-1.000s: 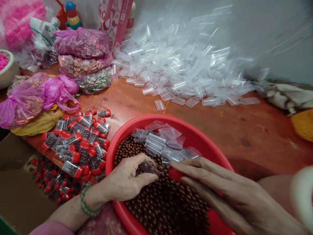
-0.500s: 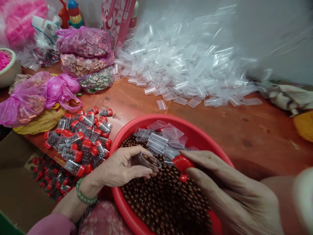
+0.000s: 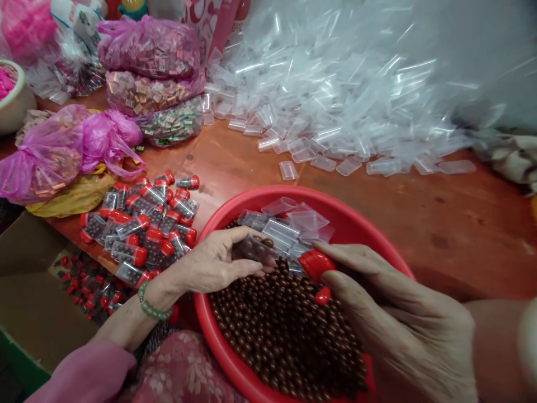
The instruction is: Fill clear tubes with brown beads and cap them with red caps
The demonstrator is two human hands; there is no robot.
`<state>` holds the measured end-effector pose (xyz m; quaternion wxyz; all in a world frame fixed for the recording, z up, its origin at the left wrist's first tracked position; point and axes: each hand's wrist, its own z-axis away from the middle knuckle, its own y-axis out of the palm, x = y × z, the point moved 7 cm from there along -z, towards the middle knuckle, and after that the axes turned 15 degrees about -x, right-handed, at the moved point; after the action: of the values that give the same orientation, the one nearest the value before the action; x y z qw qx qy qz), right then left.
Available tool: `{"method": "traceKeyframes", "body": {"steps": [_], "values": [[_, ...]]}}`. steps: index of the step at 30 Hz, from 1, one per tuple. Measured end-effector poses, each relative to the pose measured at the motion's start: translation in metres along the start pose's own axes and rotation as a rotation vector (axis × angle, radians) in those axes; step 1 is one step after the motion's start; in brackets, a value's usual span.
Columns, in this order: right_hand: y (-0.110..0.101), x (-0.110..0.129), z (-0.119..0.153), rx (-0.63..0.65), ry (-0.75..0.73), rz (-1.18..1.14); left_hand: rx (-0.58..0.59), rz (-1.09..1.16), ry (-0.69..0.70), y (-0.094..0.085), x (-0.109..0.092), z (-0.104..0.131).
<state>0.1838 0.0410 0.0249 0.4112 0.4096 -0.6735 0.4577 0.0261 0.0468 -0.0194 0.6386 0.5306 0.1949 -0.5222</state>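
Over a red basin (image 3: 229,202) of small brown balls (image 3: 272,330), my left hand (image 3: 218,260) holds a clear plastic tube (image 3: 254,251) with brown balls inside. The tube is tilted toward the right, and a ball shows at its mouth. My right hand (image 3: 394,308) pinches a red cap (image 3: 315,264) between thumb and finger, and another small red piece (image 3: 322,295) hangs just below it. Cap and tube are apart. Several empty clear tubes (image 3: 281,234) lie on the balls at the basin's far side.
Filled red-capped tubes (image 3: 134,225) lie left of the basin, with more in a cardboard box (image 3: 25,280) below. A large heap of clear tubes (image 3: 335,112) is at the back. Stacked bags (image 3: 151,53) and a pink bag (image 3: 50,151) are at the left.
The tube in my left hand has tipped, its mouth turning away and toward the right. My right hand still pinches the red cap. The camera view has shifted slightly.
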Motion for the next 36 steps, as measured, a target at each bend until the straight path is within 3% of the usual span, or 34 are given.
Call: {"method": "traceKeyframes", "body": {"steps": [7,15,26,36], "values": [[-0.001,0.001,-0.001,-0.009,-0.031,0.030,0.020,-0.046,0.001,0.001,0.006,-0.003],[0.012,0.016,-0.011,0.130,-0.313,0.077,-0.023,-0.148,0.085,0.001,0.004,-0.004],[0.029,0.032,-0.013,0.302,-0.598,0.244,0.033,-0.156,0.038,0.002,0.009,-0.009],[0.026,0.050,-0.020,0.364,-0.675,0.370,0.039,-0.270,0.099,0.001,0.008,-0.008]]}}
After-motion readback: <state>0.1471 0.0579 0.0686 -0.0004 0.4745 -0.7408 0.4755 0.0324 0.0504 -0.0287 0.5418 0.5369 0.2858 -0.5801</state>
